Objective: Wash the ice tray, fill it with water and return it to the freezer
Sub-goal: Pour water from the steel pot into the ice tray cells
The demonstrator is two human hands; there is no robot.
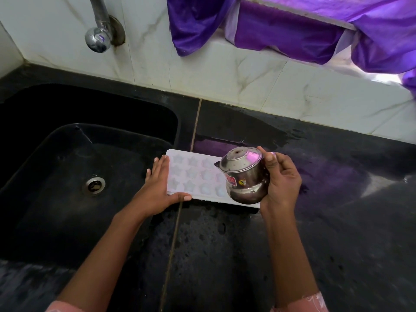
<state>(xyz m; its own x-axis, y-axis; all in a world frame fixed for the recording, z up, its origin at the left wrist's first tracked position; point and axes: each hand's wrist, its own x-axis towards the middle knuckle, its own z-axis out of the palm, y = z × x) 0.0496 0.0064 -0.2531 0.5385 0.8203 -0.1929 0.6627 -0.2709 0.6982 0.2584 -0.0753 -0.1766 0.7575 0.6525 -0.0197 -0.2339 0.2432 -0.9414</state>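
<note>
My left hand (pixel 159 188) lies flat at the left end of the tray (pixel 193 174), fingers straight and close together along its short edge, thumb stretched along the near edge. The tray sits on the dark counter (pixel 337 221), just right of the sink (pixel 126 136), its left end close to the sink's rim. I can see rows of star-shaped cells. They are pale and glossy, and I cannot tell whether they hold water.

My right hand (pixel 281 179) grips a small steel pot (pixel 243 176), fingers curled round its far side and thumb up by its upper edge. The pot is tilted above the tray's right end and hides that end and the cells under it. A flat round face of the pot points up and towards the wall. I cannot tell whether anything runs from it. Two stickers on its side are too blurred to read.

The counter round the tray looks wet and reflects purple from the cloth (pixel 292 25) hanging above. The tap (pixel 99 30) is cut off at the top edge. The drain (pixel 94 185) shows in the sink's floor.
</note>
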